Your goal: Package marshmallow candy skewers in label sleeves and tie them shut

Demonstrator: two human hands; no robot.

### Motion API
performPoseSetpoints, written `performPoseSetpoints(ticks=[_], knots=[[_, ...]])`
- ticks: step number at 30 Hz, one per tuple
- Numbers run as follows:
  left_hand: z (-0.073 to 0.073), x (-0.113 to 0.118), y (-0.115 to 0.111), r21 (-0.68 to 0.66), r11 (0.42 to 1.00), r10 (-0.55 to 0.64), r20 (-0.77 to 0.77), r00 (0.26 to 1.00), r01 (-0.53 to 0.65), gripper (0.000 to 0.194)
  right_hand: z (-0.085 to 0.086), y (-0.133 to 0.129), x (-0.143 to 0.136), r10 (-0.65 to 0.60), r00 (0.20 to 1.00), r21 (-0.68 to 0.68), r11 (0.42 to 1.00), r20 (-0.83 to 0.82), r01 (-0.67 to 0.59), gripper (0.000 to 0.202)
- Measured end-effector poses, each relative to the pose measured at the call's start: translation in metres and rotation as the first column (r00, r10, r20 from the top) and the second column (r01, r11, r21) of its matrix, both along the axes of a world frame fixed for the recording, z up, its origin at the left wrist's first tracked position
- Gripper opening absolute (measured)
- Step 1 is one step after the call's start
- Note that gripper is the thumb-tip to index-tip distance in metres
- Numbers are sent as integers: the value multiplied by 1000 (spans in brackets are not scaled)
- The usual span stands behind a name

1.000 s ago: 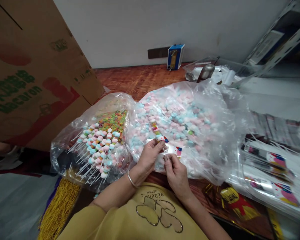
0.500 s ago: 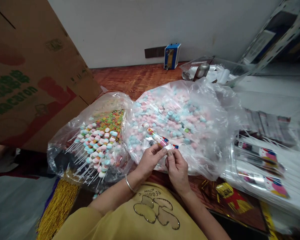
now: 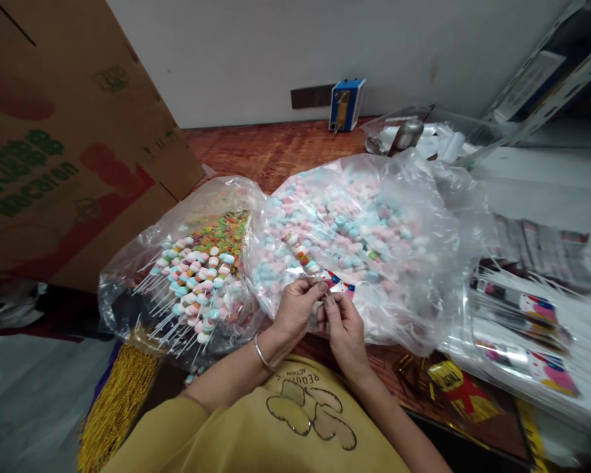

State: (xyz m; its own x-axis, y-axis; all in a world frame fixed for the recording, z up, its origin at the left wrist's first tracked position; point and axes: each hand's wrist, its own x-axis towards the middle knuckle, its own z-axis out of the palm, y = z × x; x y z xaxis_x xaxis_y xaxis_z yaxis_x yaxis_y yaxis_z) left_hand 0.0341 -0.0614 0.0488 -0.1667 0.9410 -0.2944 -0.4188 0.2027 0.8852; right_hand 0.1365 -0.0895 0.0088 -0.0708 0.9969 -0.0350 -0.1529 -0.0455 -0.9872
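My left hand (image 3: 294, 305) is closed in a pinch around a marshmallow skewer (image 3: 301, 255) in a clear printed wrapper. The sweets point up and to the left, and the wrapper's colourful printed end (image 3: 339, 282) sticks out past the fingers. Thumb and fingers of my right hand (image 3: 345, 328) pinch together beside the left fingertips; whatever is between them is too small to make out. Under both hands lies a big clear bag of pink and blue marshmallows (image 3: 335, 226). Unwrapped marshmallow skewers (image 3: 199, 286) are piled on the left.
Small ring-shaped sweets (image 3: 221, 233) fill a bag behind the skewers. A large cardboard box (image 3: 79, 144) stands at left. To the right are printed wrappers (image 3: 526, 361), white sticks (image 3: 586, 328) and a gold packet (image 3: 458, 387). A blue device (image 3: 345, 106) stands against the wall.
More of the wrapped skewer's sweets now shows above my left hand. My fingertips have shifted slightly against each other at the wrapper. The whole view has moved a little.
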Motion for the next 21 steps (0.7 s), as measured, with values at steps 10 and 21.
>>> performPoseSetpoints(ticks=[10, 21], knots=[[8, -5, -10, 83, 991, -88, -164, 983, 103, 26, 20, 11, -10, -276, 961, 120, 955, 30, 271, 29], [1, -20, -6, 182, 981, -57, -70, 996, 69, 26, 41, 8, 4, 30, 939, -130, 988, -341, -79, 39]])
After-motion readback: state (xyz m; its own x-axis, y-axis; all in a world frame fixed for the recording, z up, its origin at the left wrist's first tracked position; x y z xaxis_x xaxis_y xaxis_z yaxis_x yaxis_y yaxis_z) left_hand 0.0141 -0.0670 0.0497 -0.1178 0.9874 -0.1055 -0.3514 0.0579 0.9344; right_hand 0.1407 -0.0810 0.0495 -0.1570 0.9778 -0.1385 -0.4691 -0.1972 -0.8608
